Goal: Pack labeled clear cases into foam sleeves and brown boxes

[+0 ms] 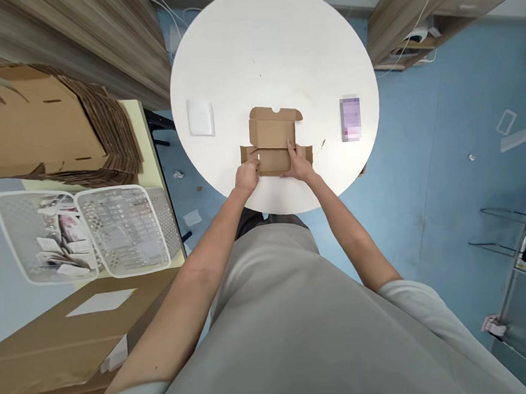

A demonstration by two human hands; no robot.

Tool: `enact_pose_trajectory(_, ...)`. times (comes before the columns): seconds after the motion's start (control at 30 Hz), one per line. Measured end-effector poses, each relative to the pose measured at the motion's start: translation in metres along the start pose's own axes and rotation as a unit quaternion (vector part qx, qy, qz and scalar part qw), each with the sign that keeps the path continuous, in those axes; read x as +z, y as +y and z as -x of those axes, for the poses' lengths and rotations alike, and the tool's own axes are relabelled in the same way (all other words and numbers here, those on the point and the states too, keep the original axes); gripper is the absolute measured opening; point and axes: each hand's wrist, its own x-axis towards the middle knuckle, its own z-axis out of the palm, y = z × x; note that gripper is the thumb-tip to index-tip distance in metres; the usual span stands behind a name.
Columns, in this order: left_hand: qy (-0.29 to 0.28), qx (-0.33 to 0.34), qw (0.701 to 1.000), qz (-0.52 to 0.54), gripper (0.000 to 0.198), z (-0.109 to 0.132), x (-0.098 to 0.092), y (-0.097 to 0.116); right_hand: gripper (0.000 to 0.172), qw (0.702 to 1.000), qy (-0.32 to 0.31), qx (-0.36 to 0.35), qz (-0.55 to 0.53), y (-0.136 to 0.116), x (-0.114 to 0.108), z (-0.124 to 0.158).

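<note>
A small brown cardboard box (275, 159), partly folded, lies on the white round table in front of me. Its lid (273, 133) stands opened away from me, and side flaps stick out left and right. My left hand (247, 176) is closed on the left front corner, fingers curled at the side wall. At the right front corner, my right hand (300, 164) grips the box, one finger stretched up along the inside of the right wall. The fingertips at the outer walls are partly hidden. Nothing shows inside the box.
On the round table (270, 46) are a white flat packet (200, 118) at left and a blurred purple item (350, 117) at right. Stacked flat cardboard (37, 126) and white baskets (123, 231) of small packets stand left. Paper scraps lie on the blue floor (405, 169).
</note>
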Motion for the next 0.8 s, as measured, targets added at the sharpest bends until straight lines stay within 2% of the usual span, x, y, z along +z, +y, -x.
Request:
enact_pose_trajectory(0.23,0.015,0.005,1.000,0.014,0.063,0.002,-0.001,-0.007,0.174,0.998,-0.042,-0.004,0.045,0.003,0.001,-0.002)
enact_pose_trajectory(0.3,0.010,0.006,1.000,0.001,0.057,-0.002,-0.003,-0.007,0.172,0.998,-0.042,-0.004,0.054,0.003,0.001,-0.002)
enact_pose_trajectory(0.4,0.011,-0.016,1.000,-0.021,0.040,-0.008,-0.006,-0.003,0.159,0.998,-0.034,-0.011,0.055,0.003,-0.002,-0.003)
enact_pose_trajectory(0.5,0.010,-0.041,0.999,-0.021,0.031,-0.011,-0.010,0.003,0.149,0.998,-0.025,-0.013,0.051,0.001,-0.006,-0.006)
enact_pose_trajectory(0.67,-0.023,-0.058,0.997,0.041,0.033,-0.012,-0.012,0.014,0.144,0.999,-0.012,-0.013,0.051,-0.002,-0.008,-0.009)
enact_pose_trajectory(0.8,-0.016,-0.025,1.000,0.003,0.038,-0.011,-0.011,0.019,0.142,0.999,-0.006,-0.012,0.047,-0.003,-0.008,-0.007)
